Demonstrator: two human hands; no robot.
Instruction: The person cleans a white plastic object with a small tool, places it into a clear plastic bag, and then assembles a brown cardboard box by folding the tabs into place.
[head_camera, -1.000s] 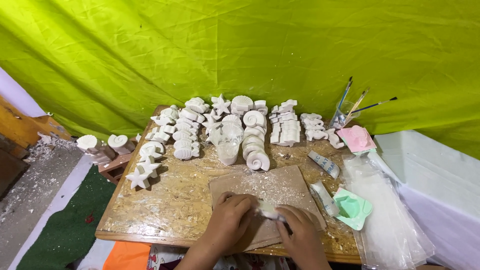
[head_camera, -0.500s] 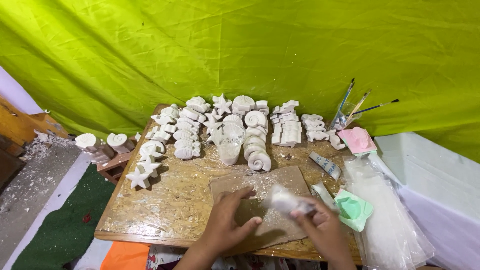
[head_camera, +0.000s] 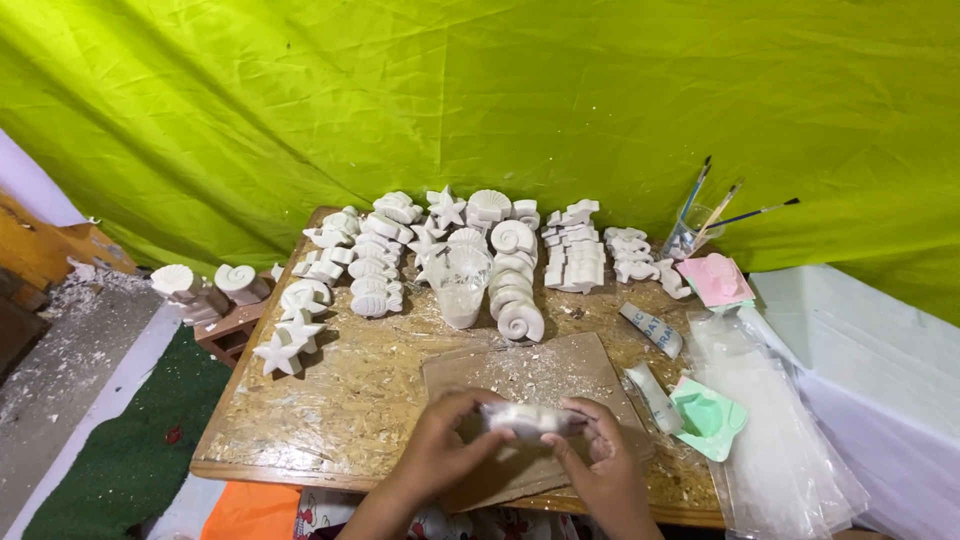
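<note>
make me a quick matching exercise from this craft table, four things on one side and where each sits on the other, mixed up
Things:
1. paintbrushes
2. green mould
3. white star casts
4. white cast piece

Places:
A. left edge of the table
B. between the left hand and right hand
C. in a clear cup at the back right
D. front right, beside the clear plastic bags

Pairs: 1-C, 2-D, 3-A, 4-B

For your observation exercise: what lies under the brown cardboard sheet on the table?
The cardboard sheet lies flat on the chipboard table. Both hands cover its near edge; anything beneath it is hidden.
</note>
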